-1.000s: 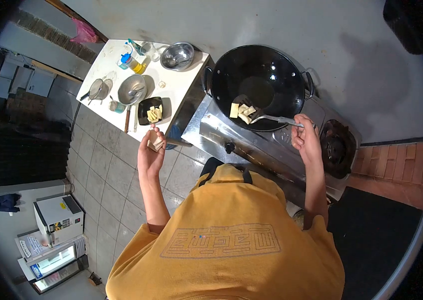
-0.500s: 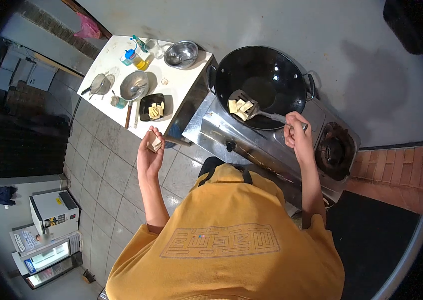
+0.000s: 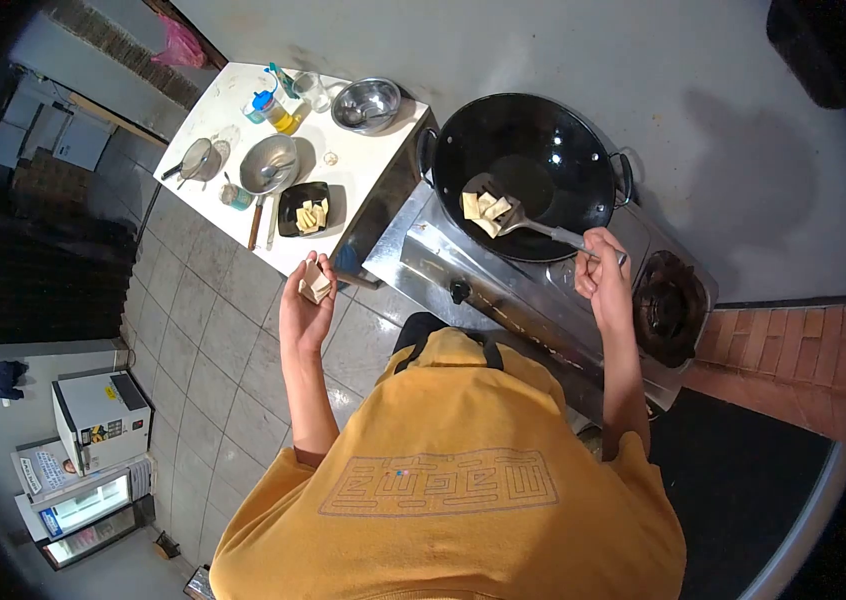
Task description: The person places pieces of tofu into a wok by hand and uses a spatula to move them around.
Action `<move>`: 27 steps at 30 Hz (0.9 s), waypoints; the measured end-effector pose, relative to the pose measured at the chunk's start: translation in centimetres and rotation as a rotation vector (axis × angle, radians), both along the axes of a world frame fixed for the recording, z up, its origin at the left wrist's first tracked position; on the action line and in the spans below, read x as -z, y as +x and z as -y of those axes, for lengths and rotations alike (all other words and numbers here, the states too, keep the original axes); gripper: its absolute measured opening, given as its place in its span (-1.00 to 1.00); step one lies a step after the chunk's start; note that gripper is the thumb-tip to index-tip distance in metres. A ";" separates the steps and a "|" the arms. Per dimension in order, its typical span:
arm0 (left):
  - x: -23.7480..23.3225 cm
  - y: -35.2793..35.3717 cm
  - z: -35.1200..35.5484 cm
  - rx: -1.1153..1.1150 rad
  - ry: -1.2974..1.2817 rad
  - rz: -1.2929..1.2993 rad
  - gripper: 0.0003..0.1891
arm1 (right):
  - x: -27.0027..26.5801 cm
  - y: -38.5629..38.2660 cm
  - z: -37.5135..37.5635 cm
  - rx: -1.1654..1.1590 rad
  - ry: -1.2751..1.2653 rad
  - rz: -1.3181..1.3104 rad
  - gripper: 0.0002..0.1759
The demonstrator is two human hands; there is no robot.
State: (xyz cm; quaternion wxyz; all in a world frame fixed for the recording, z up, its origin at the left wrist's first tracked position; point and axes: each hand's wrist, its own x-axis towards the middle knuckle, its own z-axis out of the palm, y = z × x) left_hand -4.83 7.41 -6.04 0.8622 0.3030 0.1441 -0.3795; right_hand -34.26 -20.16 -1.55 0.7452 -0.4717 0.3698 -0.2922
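Several pale flat pieces [image 3: 314,284] lie in my left hand [image 3: 305,318], whose fingers curl round them below the table's edge. My right hand [image 3: 603,275] is closed on the handle of a metal spatula [image 3: 548,232]. The spatula's slotted head is over the near left part of a large black wok [image 3: 573,140] and bears several pale cut pieces [image 3: 486,210]. Similar pieces [image 3: 311,216] are in a square black dish [image 3: 290,202] on the white table, just beyond my left hand.
On the white table [image 3: 363,180] stand two metal bowls [image 3: 268,165], a blue-capped oil jug [image 3: 276,112], a glass jar [image 3: 234,195] and a strainer [image 3: 200,160]. The wok sits on a steel stove [image 3: 488,300] with a second burner [image 3: 668,308] at right.
My left hand has moved slightly right, and the pieces in it show more. My right hand and the spatula have shifted slightly right over the wok.
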 end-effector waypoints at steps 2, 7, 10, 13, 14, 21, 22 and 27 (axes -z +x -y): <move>0.0 0.0 0.0 -0.001 0.009 -0.006 -0.67 | 0.2 -0.1 -0.3 0.006 -0.040 -0.017 -0.80; 0.2 0.2 0.3 -0.009 -0.014 -0.014 -0.66 | 1.4 -0.7 -1.5 -0.076 -0.228 -0.065 -0.79; 0.5 0.3 0.4 0.008 -0.048 -0.035 -0.66 | 1.4 -0.9 -2.6 -0.087 -0.306 -0.102 -0.76; 0.7 0.5 0.5 0.026 -0.058 -0.040 -0.66 | 2.3 -1.3 -3.2 -0.093 -0.452 -0.118 -0.76; 0.7 0.5 0.6 0.027 -0.058 -0.040 -0.66 | 2.4 -1.4 -3.3 -0.092 -0.453 -0.118 -0.76; 0.5 0.7 0.5 0.023 -0.054 -0.026 -0.66 | 3.2 -2.1 -5.1 -0.116 -0.780 -0.276 -0.82; 0.5 0.7 0.5 0.022 -0.051 -0.028 -0.66 | 3.3 -2.2 -5.3 -0.116 -0.778 -0.277 -0.82; 0.6 1.0 0.6 0.038 -0.031 -0.036 -0.67 | 3.8 -2.6 -6.1 -0.110 -0.894 -0.261 -0.86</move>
